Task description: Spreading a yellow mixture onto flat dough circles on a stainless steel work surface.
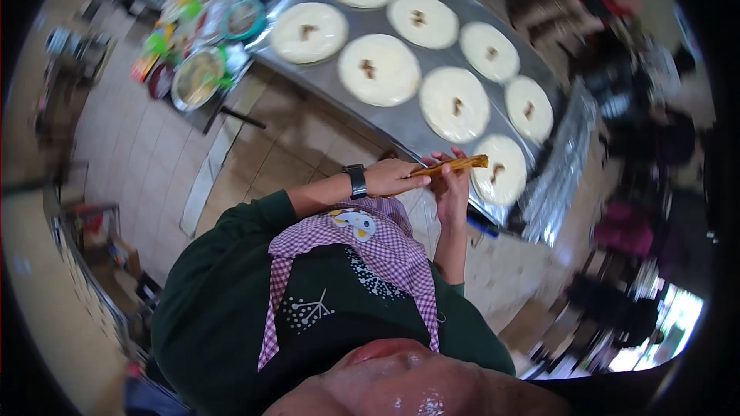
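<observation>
My left hand (pixel 393 178), with a black watch on its wrist, grips the lower left end of a long, amber-brown, grooved strip (pixel 457 166); I cannot tell what it is made of. The fingers and thumb of my right hand (pixel 452 185) are around its other part, and its tip points right. Both hands are over the near edge of a metal table (pixel 399 121). Several round, flat, pale dough discs (pixel 378 69) lie on the table, each with small brown pieces near its middle. The nearest disc (pixel 500 176) is just right of my right hand.
Clear plastic sheeting (pixel 561 173) is bunched at the table's right end. On the left, a side table holds a metal bowl (pixel 198 78), a teal-rimmed container (pixel 243 17) and packets. A blue object (pixel 483 227) is beneath the table edge. Blurred people are at the right.
</observation>
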`<action>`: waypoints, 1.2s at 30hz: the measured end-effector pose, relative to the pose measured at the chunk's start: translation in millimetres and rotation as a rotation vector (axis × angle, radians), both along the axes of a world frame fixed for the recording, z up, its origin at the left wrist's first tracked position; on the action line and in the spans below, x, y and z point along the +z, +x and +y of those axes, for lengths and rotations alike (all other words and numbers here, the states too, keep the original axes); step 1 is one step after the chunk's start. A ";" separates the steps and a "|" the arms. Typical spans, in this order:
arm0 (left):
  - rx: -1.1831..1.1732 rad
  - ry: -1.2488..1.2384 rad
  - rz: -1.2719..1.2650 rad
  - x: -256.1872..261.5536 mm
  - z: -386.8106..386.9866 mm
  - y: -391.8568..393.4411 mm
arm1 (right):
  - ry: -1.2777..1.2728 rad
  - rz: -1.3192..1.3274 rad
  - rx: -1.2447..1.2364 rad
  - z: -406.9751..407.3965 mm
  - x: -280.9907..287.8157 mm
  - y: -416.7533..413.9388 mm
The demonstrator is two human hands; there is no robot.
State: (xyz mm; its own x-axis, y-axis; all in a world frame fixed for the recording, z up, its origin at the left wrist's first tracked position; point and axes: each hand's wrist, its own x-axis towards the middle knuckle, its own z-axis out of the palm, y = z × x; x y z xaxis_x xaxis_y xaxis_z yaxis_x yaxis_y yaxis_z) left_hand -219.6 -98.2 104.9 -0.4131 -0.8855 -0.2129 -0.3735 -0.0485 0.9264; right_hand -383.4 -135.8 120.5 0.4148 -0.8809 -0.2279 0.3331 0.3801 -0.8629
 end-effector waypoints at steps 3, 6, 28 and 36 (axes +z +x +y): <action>0.118 -0.160 -0.120 -44.6 3.6 46.3 | -0.085 0.144 0.184 -9.1 -39.3 56.0; 0.402 -0.341 -0.154 -46.2 40.2 66.2 | -0.149 0.212 0.367 3.2 -37.7 92.5; 1.549 -0.405 0.104 -2.2 138.7 351.5 | -0.505 0.072 0.675 -75.0 28.9 485.9; 1.701 -0.174 -0.373 11.4 167.3 493.1 | -0.356 0.086 0.571 -78.6 20.1 627.7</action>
State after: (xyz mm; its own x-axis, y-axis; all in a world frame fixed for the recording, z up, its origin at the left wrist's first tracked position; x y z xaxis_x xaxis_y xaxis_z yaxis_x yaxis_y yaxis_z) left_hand 273.4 69.1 116.3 0.9624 -0.2640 0.0644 -0.1927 -0.4958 0.8468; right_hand 244.3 -214.4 140.6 0.8307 -0.5565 -0.0171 0.0892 0.1633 -0.9825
